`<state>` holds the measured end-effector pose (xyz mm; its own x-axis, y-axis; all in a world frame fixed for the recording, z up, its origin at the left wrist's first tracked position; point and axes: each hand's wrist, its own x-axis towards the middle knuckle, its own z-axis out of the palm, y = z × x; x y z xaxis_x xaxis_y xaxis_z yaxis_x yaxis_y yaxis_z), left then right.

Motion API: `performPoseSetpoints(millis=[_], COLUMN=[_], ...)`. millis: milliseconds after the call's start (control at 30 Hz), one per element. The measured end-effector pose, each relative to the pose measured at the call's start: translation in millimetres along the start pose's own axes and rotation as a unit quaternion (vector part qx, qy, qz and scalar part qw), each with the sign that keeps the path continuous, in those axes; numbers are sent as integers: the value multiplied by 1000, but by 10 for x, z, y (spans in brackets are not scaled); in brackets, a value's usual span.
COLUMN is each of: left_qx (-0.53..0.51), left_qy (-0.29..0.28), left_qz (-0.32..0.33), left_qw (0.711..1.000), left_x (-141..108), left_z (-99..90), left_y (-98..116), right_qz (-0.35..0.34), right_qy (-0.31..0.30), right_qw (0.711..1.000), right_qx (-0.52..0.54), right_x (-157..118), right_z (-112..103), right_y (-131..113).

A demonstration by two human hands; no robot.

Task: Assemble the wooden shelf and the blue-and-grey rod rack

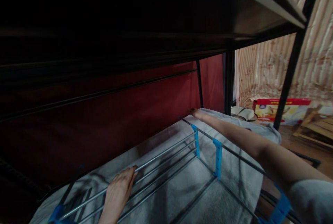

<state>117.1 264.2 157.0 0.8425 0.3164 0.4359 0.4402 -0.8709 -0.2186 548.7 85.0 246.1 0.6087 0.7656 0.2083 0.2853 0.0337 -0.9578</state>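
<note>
A metal rack (166, 152) of thin grey tubes with blue plastic joints lies over a pale grey bed sheet (151, 147). My left hand (120, 186) is closed over the rack's upper tube at the near left, fingers curled on its far side. Stretched out to the far corner of the bed, my right hand (194, 112) is at the sheet's edge, close to the far end of the rack and a dark red cloth (125, 109). Its fingers are small and dim there, so their grip is unclear. My right forearm passes above the rack's right side.
A dark upper bunk (130, 19) hangs low overhead, with black posts (288, 78) at the right. Beyond them stand a red and yellow box (282, 111), a wooden slatted piece (316, 126) and a patterned curtain (265, 67). A white item (241, 113) lies past the bed end.
</note>
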Motion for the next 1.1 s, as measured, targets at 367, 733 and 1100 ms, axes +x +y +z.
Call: performPoseSetpoints(millis=[367,733,1100], left_qx=[0,-14,-14], left_qy=[-11,-44,-59], left_qz=[-6,-29,-33], left_qw=[1000,998,998], left_x=[-2,-19,14], left_z=[-45,-60,-75], left_y=[-12,-6,-14], right_qz=[170,190,217], right_qy=[-33,-33,-29], right_qw=[975,972,967], right_qx=[136,135,128], right_x=[-512,-478,-476], right_z=[232,258,261], right_y=[719,739,732])
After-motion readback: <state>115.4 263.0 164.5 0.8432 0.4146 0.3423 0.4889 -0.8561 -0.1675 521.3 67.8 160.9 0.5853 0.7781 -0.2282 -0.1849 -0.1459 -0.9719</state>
